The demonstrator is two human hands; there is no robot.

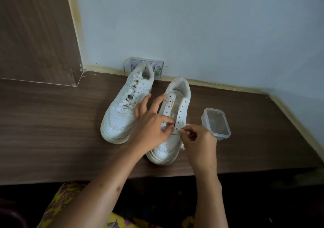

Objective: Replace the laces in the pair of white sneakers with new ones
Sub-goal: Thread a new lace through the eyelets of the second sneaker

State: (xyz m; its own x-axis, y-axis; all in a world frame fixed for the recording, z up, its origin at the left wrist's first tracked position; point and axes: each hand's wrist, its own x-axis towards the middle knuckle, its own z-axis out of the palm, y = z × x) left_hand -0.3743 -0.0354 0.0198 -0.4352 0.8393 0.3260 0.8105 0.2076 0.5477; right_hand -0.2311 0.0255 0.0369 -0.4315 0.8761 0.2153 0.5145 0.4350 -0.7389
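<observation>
We see two white sneakers standing side by side on the brown wood-grain tabletop (52, 122), toes toward the person and heels toward the pale wall. The left sneaker (126, 103) is fully laced, its white lace crossing up the tongue. The right sneaker (172, 122) has bare eyelets along most of both rows, and only at the lowest eyelets, near the toe, do we see a white lace (177, 131) passing through. The left hand (152, 124) lies over the inner side of this right sneaker; its thumb and forefinger come together at the lower eyelets on the lace, though we cannot tell how firmly, while the other fingers are spread and lifted toward the left sneaker. The right hand (198, 140) is at the outer side of the same shoe, its grip pinching the lace end between thumb and fingertips just beside the lowest outer eyelet; a short piece of lace hangs below this hand against the sole. Just to the right of the right sneaker stands a small clear plastic container (215, 123), close to the right hand but not touching it. Behind the left sneaker's heel a patterned card (157, 66) leans against the wall.
</observation>
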